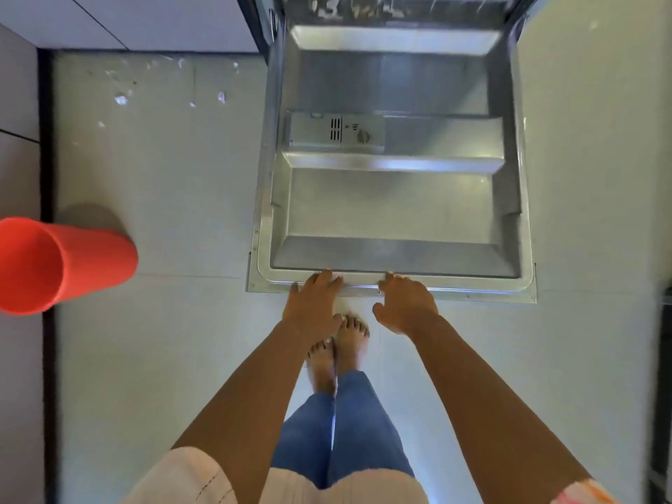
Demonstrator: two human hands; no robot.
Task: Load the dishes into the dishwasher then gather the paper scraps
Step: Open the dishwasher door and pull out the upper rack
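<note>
The dishwasher door lies fully lowered, flat over the floor. Both hands sit at its near edge: the left hand and right hand rest loose-fingered on the rim, slightly apart, gripping nothing. Paper scraps lie well left on open tile. A red bin stands against the left wall.

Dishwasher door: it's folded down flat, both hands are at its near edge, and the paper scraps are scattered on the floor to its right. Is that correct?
Not quite. The head view shows the paper scraps on the floor to the left of the dishwasher door, near the cabinets, not to its right. The rest holds: the door is folded down flat, with the left hand and right hand at its near edge.
</note>
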